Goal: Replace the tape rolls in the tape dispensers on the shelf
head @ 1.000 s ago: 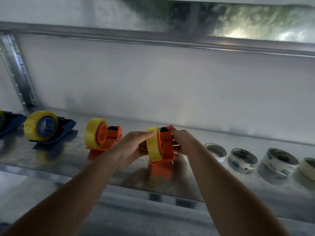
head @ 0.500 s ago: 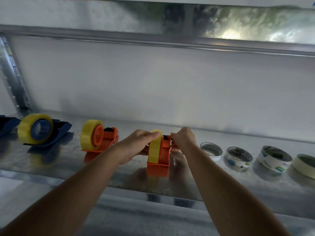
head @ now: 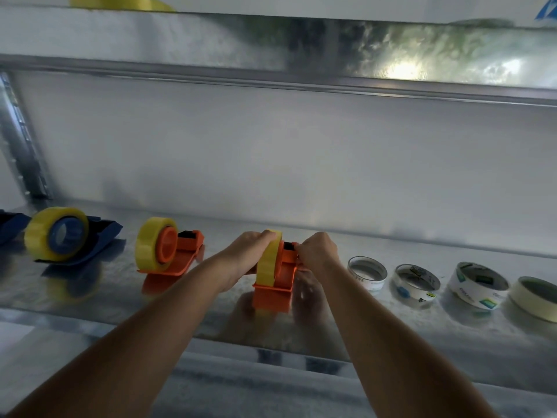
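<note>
An orange tape dispenser (head: 275,289) stands on the metal shelf (head: 211,324) near its front edge, about midway along, with a yellow tape roll (head: 268,260) seated upright in it and seen nearly edge-on. The left hand (head: 248,251) curls over the top and left face of that roll, fingers wrapped on its rim. The right hand (head: 316,250) is bunched at the dispenser's black cutter end, fingertips pressed together against it; it seems to pinch the tape end or the cutter, though the blur hides which. Just left of this dispenser sits a second orange tape dispenser (head: 177,260) carrying its own yellow roll (head: 150,244), apart from the left hand. Further toward the shelf's left end stands a blue tape dispenser (head: 87,248) with a yellow roll (head: 51,233) on a blue hub, and the corner of another blue dispenser (head: 10,224) shows at the very left edge. To the right of the hands four loose rolls lie flat in a row along the shelf: a white near-empty core (head: 367,274), a white roll with blue and green labels (head: 414,286), a larger white labelled roll (head: 476,286), and a cream masking tape roll (head: 535,298) at the right end. An upper shelf (head: 271,49) spans the top, and a slotted metal upright (head: 21,140) rises at the back left corner.
</note>
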